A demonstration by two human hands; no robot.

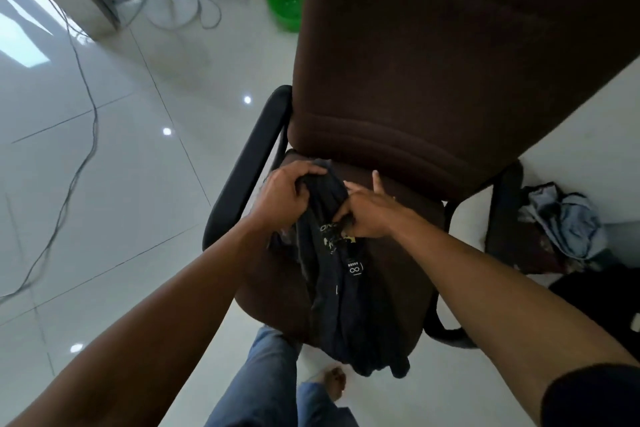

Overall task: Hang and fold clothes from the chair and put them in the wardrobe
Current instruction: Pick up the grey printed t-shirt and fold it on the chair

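Note:
A dark navy T-shirt [349, 291] with a small print and a label lies bunched along the seat of the brown office chair [433, 87], its lower end hanging over the seat's front edge. My left hand [289, 191] grips the shirt's upper end, fingers curled over the fabric. My right hand [369, 210] pinches the cloth just right of it, the thumb sticking up. Both hands are close together near the back of the seat.
A heap of light blue and dark clothes [568, 222] lies on the floor right of the chair. A green basin [287, 7] and a white fan base [169, 7] stand behind. A grey cable [83, 135] trails across the glossy tiles at left.

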